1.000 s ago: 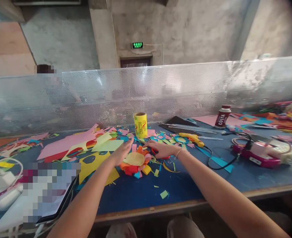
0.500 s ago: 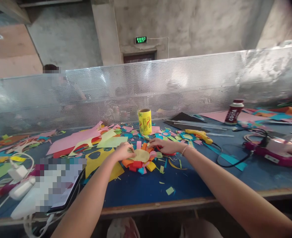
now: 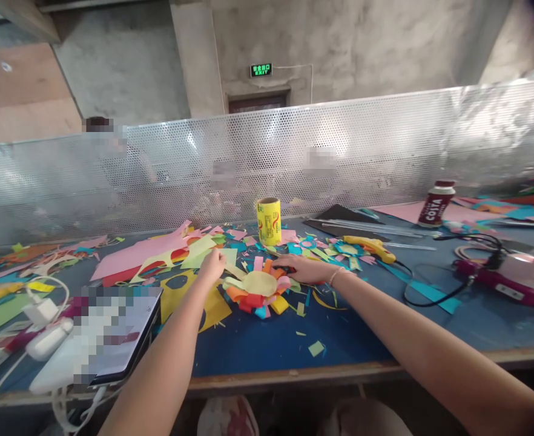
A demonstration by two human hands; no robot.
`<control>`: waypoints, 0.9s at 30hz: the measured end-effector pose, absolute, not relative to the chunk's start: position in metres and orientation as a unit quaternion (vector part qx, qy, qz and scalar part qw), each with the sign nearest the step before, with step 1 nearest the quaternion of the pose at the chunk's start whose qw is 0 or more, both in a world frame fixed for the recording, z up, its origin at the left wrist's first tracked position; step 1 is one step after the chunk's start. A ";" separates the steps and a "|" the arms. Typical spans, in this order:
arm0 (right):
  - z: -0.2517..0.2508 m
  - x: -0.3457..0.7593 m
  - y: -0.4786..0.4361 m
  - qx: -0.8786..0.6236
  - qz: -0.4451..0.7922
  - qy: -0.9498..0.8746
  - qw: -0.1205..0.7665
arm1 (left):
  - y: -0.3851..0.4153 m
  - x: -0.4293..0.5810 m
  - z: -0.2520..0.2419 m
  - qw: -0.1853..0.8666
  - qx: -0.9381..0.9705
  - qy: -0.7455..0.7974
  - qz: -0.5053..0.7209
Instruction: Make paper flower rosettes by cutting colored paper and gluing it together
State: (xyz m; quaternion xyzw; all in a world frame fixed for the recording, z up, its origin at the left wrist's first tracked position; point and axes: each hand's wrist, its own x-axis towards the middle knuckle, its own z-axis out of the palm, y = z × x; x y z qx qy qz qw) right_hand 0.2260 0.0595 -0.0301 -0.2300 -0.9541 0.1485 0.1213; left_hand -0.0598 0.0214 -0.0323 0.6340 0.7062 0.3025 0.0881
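A paper flower (image 3: 258, 283) lies on the blue table, with a pale yellow-green round centre and looped strips in orange, red, pink, yellow and blue around it. My left hand (image 3: 213, 266) is closed at its upper left, near a pale strip (image 3: 235, 270); what the fingers pinch is too small to tell. At the flower's upper right, my right hand (image 3: 304, 268) has its fingers curled over a small dark object that is mostly hidden. Yellow paper with round cut-outs (image 3: 180, 297) lies beside my left forearm.
Behind the flower stands a yellow roll (image 3: 269, 223). A yellow glue gun (image 3: 370, 247), a brown bottle (image 3: 436, 204) and a purple power strip (image 3: 498, 284) are on the right. A tablet (image 3: 126, 339) and white chargers lie left. Paper scraps and a perforated metal divider (image 3: 180, 175) are beyond.
My left hand has moved up and left, away from the flower's centre, and closed. My right hand has curled over the dark object. The view has shifted slightly.
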 end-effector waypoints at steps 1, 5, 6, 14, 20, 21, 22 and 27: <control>-0.029 0.225 0.057 -0.244 0.153 -0.949 0.130 | 0.021 -0.061 -0.032 0.089 0.650 0.689 0.308; -0.025 0.221 0.044 -0.311 0.138 -0.920 0.195 | 0.017 -0.053 -0.033 0.178 0.772 0.540 0.284; -0.025 0.220 0.042 -0.314 0.125 -0.918 0.208 | 0.017 -0.050 -0.034 0.204 0.788 0.515 0.270; -0.030 0.210 0.040 -0.157 -0.056 -0.955 0.247 | 0.025 -0.049 -0.043 0.281 0.765 0.504 0.286; -0.020 0.204 0.035 -0.130 0.040 -0.947 0.291 | 0.020 -0.050 -0.036 0.403 0.694 0.463 0.377; -0.017 0.204 0.035 -0.148 0.084 -0.931 0.322 | 0.017 -0.050 -0.032 0.417 0.680 0.445 0.407; -0.014 0.205 0.035 -0.178 0.133 -0.905 0.363 | 0.014 -0.050 -0.029 0.421 0.667 0.436 0.433; 0.005 0.219 0.045 -0.271 0.412 -0.624 0.606 | 0.003 -0.047 -0.010 0.525 0.566 0.402 0.493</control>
